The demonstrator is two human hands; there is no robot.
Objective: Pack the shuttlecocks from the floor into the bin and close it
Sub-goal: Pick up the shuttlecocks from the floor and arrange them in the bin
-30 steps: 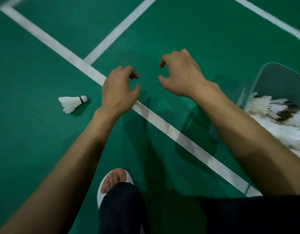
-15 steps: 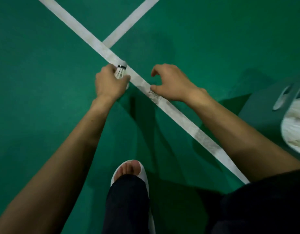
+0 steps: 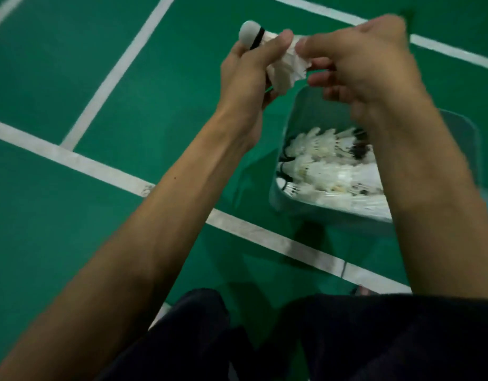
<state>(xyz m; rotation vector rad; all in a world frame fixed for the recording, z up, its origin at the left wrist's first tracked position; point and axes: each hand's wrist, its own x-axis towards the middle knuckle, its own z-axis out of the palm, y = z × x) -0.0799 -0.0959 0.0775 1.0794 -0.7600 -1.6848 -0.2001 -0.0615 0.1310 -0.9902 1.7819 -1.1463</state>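
A white feather shuttlecock (image 3: pixel 285 64) with a round cork and black band is raised in the air, just beyond the bin's far left corner. My left hand (image 3: pixel 251 72) grips it near the cork end. My right hand (image 3: pixel 358 59) pinches its feather skirt from the right. The translucent grey bin (image 3: pixel 278 193) stands open on the green floor below my right forearm, holding several white shuttlecocks (image 3: pixel 325 166). My right arm hides the bin's right half. No lid is in sight.
White court lines (image 3: pixel 80 160) cross the green floor to the left and in front of the bin. My dark trouser legs (image 3: pixel 292 339) fill the bottom of the view.
My left hand picked the shuttlecock off the floor line and lifted it toward the bin. My right hand came up and took hold of its feathers. The view swung right onto the bin.
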